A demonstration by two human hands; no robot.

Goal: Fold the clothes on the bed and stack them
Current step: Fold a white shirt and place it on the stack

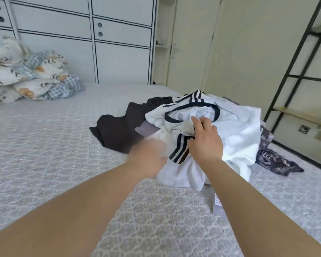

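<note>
A heap of clothes lies on the bed [44, 145] toward its right side. On top is a white shirt [235, 127] with a dark collar and black sleeve stripes. A dark brown garment [117, 130] spreads out to its left, and a dark patterned garment [274, 158] sticks out at the right. My right hand [205, 140] rests on the white shirt near the collar, index finger stretched forward, the other fingers hidden against the cloth. My left hand [148, 156] reaches into the lower left edge of the white shirt, its fingertips buried in the fabric.
A folded floral and checked quilt with pillows [30, 71] is piled at the bed's far left. White cabinets [100, 43] stand behind the bed. A dark metal shelf frame [295, 75] stands to the right, beside the bed's edge.
</note>
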